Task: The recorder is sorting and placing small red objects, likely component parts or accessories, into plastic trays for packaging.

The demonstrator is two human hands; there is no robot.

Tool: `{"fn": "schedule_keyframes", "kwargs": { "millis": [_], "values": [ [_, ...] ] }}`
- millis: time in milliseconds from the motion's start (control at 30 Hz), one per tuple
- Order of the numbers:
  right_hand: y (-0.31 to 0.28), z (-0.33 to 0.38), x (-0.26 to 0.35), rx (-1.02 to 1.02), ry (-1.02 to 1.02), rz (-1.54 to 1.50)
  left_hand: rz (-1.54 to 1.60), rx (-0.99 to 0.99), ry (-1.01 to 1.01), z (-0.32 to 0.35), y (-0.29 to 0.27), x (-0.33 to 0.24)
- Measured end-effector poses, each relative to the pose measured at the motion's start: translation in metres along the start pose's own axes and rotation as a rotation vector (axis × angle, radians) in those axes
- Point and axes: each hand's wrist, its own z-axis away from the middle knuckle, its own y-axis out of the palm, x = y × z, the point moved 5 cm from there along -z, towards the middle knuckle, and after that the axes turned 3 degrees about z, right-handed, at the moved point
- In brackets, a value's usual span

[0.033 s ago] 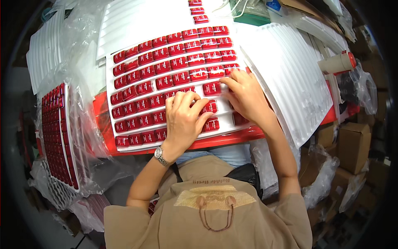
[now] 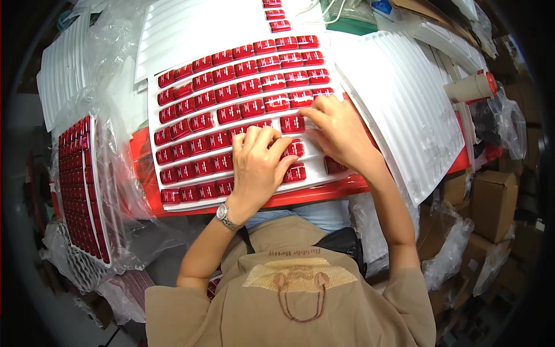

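A white ridged tray point(image 2: 312, 165) lies before me with rows of small red rounded packs point(image 2: 252, 108), each bearing pale print. My left hand point(image 2: 257, 156) rests over the lower middle rows, its fingers spread and bent, covering some packs. Its thumb and index finger lie apart beside a red pack point(image 2: 293, 148) near the row's end. At the right side, my right hand point(image 2: 338, 124) has its index fingertip at the right end of another red pack point(image 2: 292, 123). The thumb sits lower, away from the index tip; the other fingers are curled and partly hidden.
White ridged sheets point(image 2: 399, 110) lie on the right, more point(image 2: 63, 69) at the far left. A second filled tray point(image 2: 78, 191), wrapped in clear plastic, leans at the left. A red-capped beige cylinder point(image 2: 471, 88) and cardboard boxes point(image 2: 494, 205) are at the right.
The red pack at my right index fingertip has shifted slightly left along its row. My right hand has moved left with it; my left hand has barely moved.
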Motion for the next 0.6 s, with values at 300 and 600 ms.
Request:
{"fn": "schedule_keyframes", "kwargs": {
  "millis": [300,600],
  "values": [
    [-0.103,0.102,-0.094,-0.253,0.685,0.329,0.033,-0.096,-0.001,-0.008,-0.003,0.001],
    [-0.097,0.152,-0.122,0.000,0.763,0.568,-0.161,-0.008,-0.055,-0.006,-0.025,0.043]
  ]
}}
